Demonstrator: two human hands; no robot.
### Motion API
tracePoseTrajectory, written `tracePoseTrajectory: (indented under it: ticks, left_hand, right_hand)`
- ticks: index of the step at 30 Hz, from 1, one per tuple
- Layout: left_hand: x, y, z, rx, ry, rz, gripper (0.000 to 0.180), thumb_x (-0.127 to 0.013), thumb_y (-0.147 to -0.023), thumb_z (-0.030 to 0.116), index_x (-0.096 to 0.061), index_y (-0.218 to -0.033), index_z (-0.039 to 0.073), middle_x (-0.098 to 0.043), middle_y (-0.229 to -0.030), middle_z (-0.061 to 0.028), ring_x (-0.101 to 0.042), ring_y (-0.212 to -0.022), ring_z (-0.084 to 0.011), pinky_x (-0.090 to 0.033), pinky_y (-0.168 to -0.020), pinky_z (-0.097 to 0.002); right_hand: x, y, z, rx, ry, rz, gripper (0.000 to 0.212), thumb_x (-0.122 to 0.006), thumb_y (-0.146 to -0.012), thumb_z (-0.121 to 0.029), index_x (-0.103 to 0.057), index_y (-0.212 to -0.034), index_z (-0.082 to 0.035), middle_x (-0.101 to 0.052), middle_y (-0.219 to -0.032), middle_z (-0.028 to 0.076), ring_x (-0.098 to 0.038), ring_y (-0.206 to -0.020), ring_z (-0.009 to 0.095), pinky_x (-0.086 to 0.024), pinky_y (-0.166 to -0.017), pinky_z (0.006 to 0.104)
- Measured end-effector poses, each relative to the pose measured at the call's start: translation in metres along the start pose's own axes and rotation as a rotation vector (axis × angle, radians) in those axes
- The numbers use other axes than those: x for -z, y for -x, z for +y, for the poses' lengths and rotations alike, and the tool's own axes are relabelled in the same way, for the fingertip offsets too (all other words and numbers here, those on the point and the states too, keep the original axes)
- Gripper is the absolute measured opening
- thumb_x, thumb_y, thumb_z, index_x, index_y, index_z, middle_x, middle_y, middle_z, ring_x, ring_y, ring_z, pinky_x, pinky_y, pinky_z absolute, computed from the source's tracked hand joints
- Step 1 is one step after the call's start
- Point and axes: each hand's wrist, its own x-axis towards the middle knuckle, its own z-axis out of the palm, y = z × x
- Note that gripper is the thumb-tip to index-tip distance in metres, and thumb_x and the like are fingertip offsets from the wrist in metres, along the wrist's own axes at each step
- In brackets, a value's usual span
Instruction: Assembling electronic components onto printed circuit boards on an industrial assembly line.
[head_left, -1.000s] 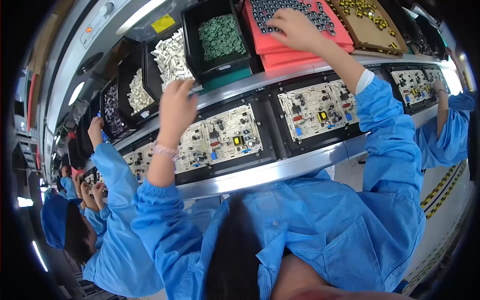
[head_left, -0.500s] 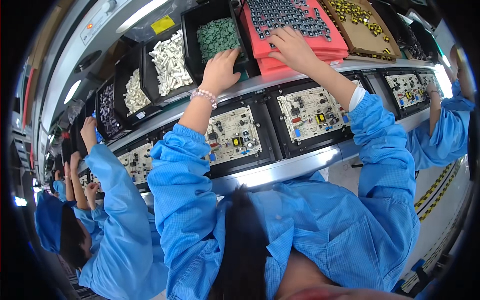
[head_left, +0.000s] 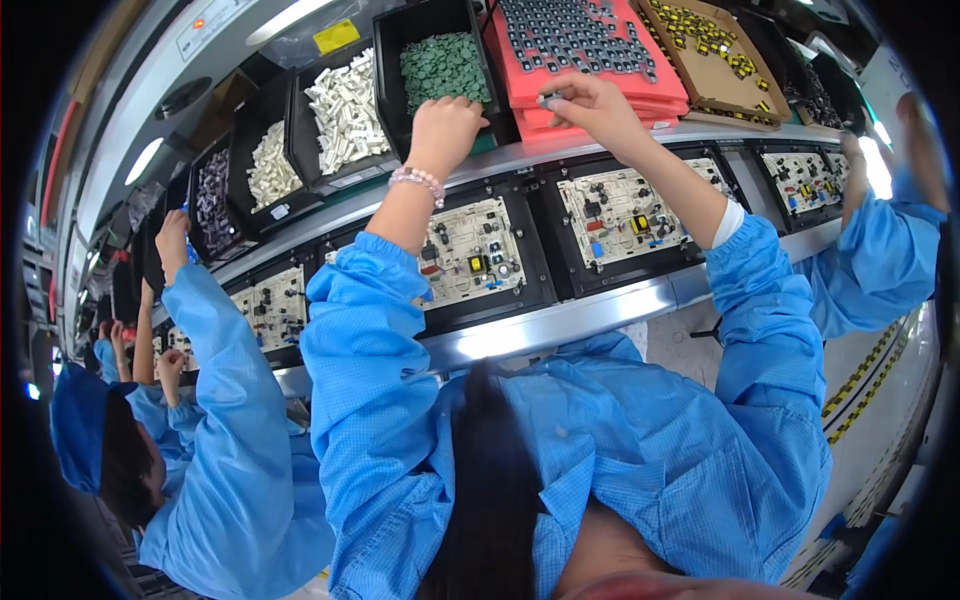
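A black plastic bin [head_left: 425, 22] holds small round green discs [head_left: 445, 70]. The left hand [head_left: 445, 135] bends over the bin's near edge, fingers curled down—whether they hold anything cannot be told. Right of the bin, the right hand [head_left: 598, 108] pinches a small dark component [head_left: 549, 99] between thumb and fingers—just beside a stack of red foam sheets [head_left: 660, 100]. Cream rectangular circuit boards [head_left: 630, 215] lie nearer than the bin.

Blue cap [head_left: 78, 425] at L, floor tape [head_left: 850, 384] (yel./blk.) at R.
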Motion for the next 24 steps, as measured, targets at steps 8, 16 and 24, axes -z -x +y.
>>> tracePoseTrajectory:
  ticks: [8,16,24]
  left_hand:
    - [0.073,0.059,-0.015,0.25,0.272,0.192,0.016,-0.062,-0.086,0.02,-0.074,-0.095,0.013,-0.069,-0.082,-0.006,-0.066,-0.073,-0.027,-0.053,-0.061,-0.0363]
    - [0.118,0.184,-0.046,0.774,0.761,0.0,0.026,-0.065,-0.089,0.01,-0.069,-0.114,0.003,-0.054,-0.077,0.0025,-0.049,-0.066,-0.0043,-0.042,-0.061,-0.0194]
    - [0.121,0.29,-0.034,0.938,1.032,0.124,0.03,-0.064,-0.088,0.001,-0.065,-0.118,-0.002,-0.053,-0.082,0.0006,-0.051,-0.067,-0.004,-0.046,-0.062,-0.0178]
  right_hand:
    - [-0.017,0.021,-0.019,-0.149,-0.489,-0.236,0.028,-0.058,-0.095,-0.011,-0.056,-0.122,-0.002,-0.064,-0.103,0.006,-0.065,-0.093,0.014,-0.051,-0.084,0.0269]
    - [-0.083,0.001,-0.034,-0.106,-0.254,-0.497,0.026,-0.059,-0.092,-0.006,-0.064,-0.116,0.001,-0.067,-0.102,0.007,-0.065,-0.091,0.013,-0.052,-0.085,0.0278]
    - [-0.186,-0.023,-0.051,0.045,-0.085,-0.798,0.026,-0.063,-0.089,-0.008,-0.067,-0.113,0.0,-0.07,-0.103,0.01,-0.067,-0.09,0.016,-0.055,-0.082,0.0287]
